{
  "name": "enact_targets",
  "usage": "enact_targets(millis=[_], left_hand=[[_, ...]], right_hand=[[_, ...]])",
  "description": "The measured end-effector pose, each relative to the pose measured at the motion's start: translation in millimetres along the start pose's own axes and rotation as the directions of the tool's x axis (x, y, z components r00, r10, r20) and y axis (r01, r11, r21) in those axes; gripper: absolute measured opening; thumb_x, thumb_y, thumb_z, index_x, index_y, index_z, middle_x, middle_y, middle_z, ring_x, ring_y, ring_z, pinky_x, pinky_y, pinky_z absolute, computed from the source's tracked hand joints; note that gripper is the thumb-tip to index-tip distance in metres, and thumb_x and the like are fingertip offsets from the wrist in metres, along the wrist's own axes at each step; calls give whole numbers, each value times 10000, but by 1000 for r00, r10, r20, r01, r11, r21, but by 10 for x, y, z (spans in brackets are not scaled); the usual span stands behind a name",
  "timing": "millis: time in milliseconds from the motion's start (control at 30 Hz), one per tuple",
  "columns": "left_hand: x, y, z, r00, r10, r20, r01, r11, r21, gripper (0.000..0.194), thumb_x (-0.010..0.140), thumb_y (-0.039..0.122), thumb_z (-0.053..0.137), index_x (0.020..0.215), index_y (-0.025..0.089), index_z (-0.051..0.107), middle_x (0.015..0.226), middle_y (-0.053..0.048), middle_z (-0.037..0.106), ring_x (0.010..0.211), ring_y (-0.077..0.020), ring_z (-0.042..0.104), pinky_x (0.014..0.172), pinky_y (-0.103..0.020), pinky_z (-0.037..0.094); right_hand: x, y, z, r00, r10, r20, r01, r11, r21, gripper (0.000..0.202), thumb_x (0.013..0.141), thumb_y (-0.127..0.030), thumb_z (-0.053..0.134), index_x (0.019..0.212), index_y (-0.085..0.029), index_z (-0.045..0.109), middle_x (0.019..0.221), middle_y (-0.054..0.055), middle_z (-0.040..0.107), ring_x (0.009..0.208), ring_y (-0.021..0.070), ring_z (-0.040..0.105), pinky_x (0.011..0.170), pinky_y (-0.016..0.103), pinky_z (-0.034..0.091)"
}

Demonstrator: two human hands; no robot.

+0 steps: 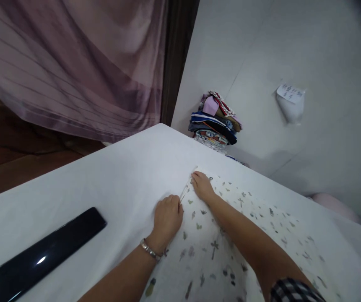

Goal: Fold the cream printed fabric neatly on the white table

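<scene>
Black glossy bar [43,253] lies left on the white table [111,176]. Left hand [167,216], fingers curled, pinches the printed cloth [230,243] at its left edge; right hand [202,185] presses flat on the far corner, probably pinning it. Stack of folded clothes [214,119] sits far right by the wall.

Matt printed cloth [230,235] on a smooth white sheet [105,184] — glossy black slab [42,256].

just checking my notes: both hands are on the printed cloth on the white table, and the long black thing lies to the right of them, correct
Not quite. In the head view the long black thing lies to the left of the left hand and right hand, not the right. Both hands do rest on the printed cloth on the white table.
</scene>
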State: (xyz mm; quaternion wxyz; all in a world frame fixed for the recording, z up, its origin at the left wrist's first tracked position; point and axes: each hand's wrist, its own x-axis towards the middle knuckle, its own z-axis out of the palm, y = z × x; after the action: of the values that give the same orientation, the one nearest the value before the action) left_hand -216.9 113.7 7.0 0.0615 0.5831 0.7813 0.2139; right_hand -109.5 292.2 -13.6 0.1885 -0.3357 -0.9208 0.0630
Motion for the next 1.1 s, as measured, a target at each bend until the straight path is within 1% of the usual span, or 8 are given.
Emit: enact_targets(millis=[133, 333, 500, 633, 767, 933, 1033, 1100], left_hand=[[4, -6, -4, 1000, 8, -8, -8, 1000, -7, 123, 837, 218, 425, 775, 185, 526, 788, -29, 578, 753, -177, 522, 664, -317, 297], [27, -9, -19, 1000, 5, 7, -5, 1000, -1, 122, 830, 232, 430, 773, 184, 526, 776, -30, 583, 754, -178, 529, 661, -313, 298], [32, -11, -42, 1000, 13, 2, -13, 1000, 12, 145, 829, 249, 421, 739, 189, 518, 748, -26, 578, 728, -177, 530, 637, -308, 291], [47, -11, -58, 1000, 20, 10, -20, 1000, 12, 160, 828, 253, 405, 736, 190, 519, 743, -28, 581, 701, -174, 528, 619, -302, 291], [73, -6, -56, 1000, 24, 19, -25, 999, 22, 185, 828, 278, 390, 739, 191, 525, 752, -34, 587, 688, -178, 528, 610, -299, 294], [86, -25, -50, 999, 24, 44, -25, 999, 27, 206, 825, 307, 380, 754, 194, 536, 763, -39, 596, 687, -186, 532, 605, -296, 304], [88, -37, -52, 998, 29, 47, -30, 999, 21, 215, 826, 314, 372, 751, 195, 536, 767, -39, 599, 694, -188, 536, 612, -296, 314], [90, -34, -60, 999, 22, 47, -23, 1000, 21, 221, 825, 318, 369, 751, 196, 537, 773, -41, 602, 693, -189, 538, 613, -295, 319]], right_hand=[[-6, -10, -64, 999, 25, 47, -26, 999, 24, 361, 893, -283, 374, 1183, -169, 558, 1241, 102, 536, 1156, 198, 444, 1004, 349, 321], [-59, 18, -89, 962, 195, 190, -184, 980, -75, 549, 915, -433, 314, 1379, -141, 339, 1479, 115, 255, 1365, 261, 155, 1081, 476, 122], [-58, 30, -168, 930, 203, 307, -196, 979, -54, 610, 915, -497, 264, 1419, -155, 266, 1510, 97, 154, 1385, 242, 87, 1090, 456, 84], [-122, 71, -265, 935, 252, 249, -237, 967, -89, 670, 901, -560, 233, 1427, -145, 244, 1521, 101, 76, 1392, 237, 11, 1093, 461, 44], [-148, 52, -213, 900, 351, 259, -331, 936, -119, 703, 894, -584, 199, 1431, -132, 233, 1518, 112, 93, 1390, 253, 24, 1094, 470, 22], [-160, 83, -277, 913, 291, 286, -286, 956, -61, 713, 889, -596, 196, 1422, -125, 254, 1515, 119, 113, 1389, 251, 42, 1094, 465, 46], [-303, 210, -414, 919, 329, 218, -319, 944, -79, 701, 896, -589, 182, 1418, -129, 265, 1516, 108, 115, 1391, 231, 36, 1100, 437, 30], [-429, 321, -478, 895, 417, 160, -399, 907, -131, 706, 894, -590, 188, 1423, -126, 251, 1517, 106, 109, 1392, 231, 20, 1099, 438, 2]])
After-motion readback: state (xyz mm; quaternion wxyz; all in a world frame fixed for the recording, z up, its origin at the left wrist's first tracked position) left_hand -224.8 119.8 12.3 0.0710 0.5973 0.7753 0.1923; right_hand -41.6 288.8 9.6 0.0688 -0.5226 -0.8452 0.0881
